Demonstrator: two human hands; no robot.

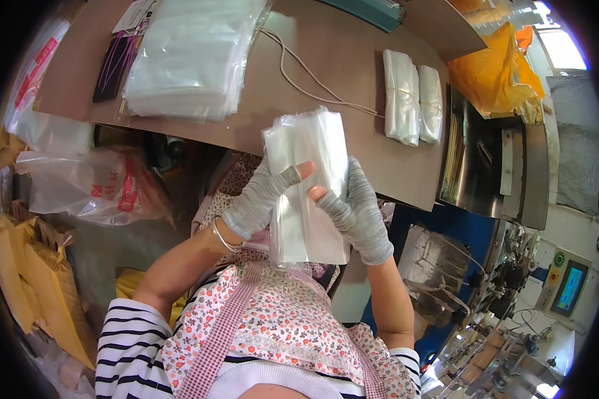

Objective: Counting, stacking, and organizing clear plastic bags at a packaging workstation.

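Between my two hands is a stack of clear plastic bags (309, 226), folded lengthwise and held upright in front of my apron. My left hand (256, 196), in a grey fingerless glove, grips the left edge with its thumb across the front. My right hand (359, 213), gloved alike, holds the right edge, its thumb pressed on the front too. The fingers behind the stack are hidden. On the table beyond lies a large flat pile of clear bags (190, 60). Two banded bundles, a left one (400, 96) and a right one (430, 103), rest at the table's right.
The brown table (326, 60) has a thin cord (306, 83) across it and a dark phone-like slab (108, 76) at left. An orange bag (499, 70) sits at far right, near a machine with a control panel (566, 286). Plastic sacks (100, 183) and yellow packages (43, 279) stand left.
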